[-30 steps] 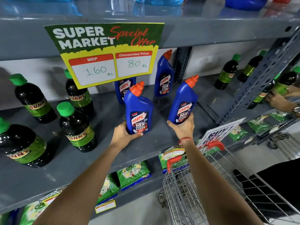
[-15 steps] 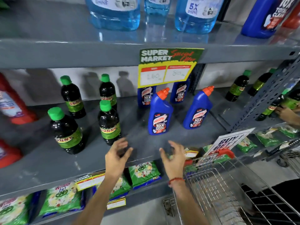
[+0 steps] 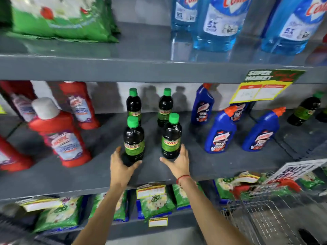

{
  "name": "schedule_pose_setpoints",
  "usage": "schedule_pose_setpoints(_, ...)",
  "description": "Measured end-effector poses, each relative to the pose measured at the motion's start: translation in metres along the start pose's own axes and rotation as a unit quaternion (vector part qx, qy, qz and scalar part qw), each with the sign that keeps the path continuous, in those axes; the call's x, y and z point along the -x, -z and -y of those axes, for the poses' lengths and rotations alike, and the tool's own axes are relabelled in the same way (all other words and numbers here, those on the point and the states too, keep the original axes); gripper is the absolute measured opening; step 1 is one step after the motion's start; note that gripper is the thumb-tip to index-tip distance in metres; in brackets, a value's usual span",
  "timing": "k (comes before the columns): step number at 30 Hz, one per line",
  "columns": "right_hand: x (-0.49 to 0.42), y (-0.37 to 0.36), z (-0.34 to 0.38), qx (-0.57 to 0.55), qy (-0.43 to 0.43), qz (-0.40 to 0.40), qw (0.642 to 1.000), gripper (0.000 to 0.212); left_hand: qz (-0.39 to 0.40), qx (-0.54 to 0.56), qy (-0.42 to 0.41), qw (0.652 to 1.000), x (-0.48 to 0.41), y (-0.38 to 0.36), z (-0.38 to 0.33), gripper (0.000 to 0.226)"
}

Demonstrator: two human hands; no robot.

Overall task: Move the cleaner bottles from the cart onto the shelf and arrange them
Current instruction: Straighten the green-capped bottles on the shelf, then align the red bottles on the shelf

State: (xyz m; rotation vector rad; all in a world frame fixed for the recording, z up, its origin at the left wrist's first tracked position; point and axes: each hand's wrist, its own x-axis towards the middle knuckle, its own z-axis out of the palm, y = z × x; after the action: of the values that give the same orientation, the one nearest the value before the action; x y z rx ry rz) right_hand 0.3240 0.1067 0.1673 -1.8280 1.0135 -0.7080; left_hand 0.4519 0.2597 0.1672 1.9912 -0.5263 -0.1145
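Two dark cleaner bottles with green caps stand at the front of the grey middle shelf (image 3: 221,167). My left hand (image 3: 122,167) wraps the base of the left bottle (image 3: 133,137). My right hand (image 3: 178,163) cups the base of the right bottle (image 3: 171,133). Two more dark bottles (image 3: 133,103) (image 3: 165,105) stand behind them. To the right on the same shelf stand blue cleaner bottles with orange caps: two in front (image 3: 220,133) (image 3: 261,131) and others behind (image 3: 201,105). The wire cart (image 3: 265,214) is at the lower right.
Red bottles (image 3: 60,135) fill the shelf's left side. Light blue bottles (image 3: 217,23) and green bags (image 3: 60,18) sit on the upper shelf. A yellow price sign (image 3: 263,89) hangs from its edge. Green packets (image 3: 155,204) line the lower shelf.
Both hands let go of the two front blue bottles, which stayed on the shelf. My view swung left, and the hands reached to the two front dark bottles and closed around their bases.
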Motion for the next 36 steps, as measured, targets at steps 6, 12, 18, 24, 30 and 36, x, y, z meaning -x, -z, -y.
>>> schedule_pose_setpoints(6,-0.014,0.023,-0.009,-0.006,-0.003,-0.095,0.995,0.080,0.064,0.046,-0.014,0.997,0.004,-0.036,-0.026,0.074)
schedule_pose_setpoints(12,0.002,-0.047,0.018,0.021,0.027,-0.074,0.997,0.071,0.010,0.036,0.003,0.999,-0.014,0.025,0.017,0.067)
schedule_pose_setpoints(18,0.002,-0.029,0.016,0.022,0.014,-0.091,0.995,0.082,0.054,0.044,-0.009,0.998,-0.012,0.013,0.003,0.070)
schedule_pose_setpoints(24,0.059,-0.050,0.025,-0.035,0.062,-0.259,0.963,0.055,0.018,0.107,-0.023,0.994,0.007,0.055,0.023,0.060)
schedule_pose_setpoints(30,0.094,-0.145,0.069,-0.047,0.165,-0.022,0.985,0.049,-0.158,0.094,-0.010,0.983,0.010,0.157,0.078,0.026)
schedule_pose_setpoints(36,0.072,-0.215,0.117,-0.081,0.099,0.227,0.965,0.088,-0.264,0.035,0.054,0.962,-0.032,0.227,0.113,0.085)
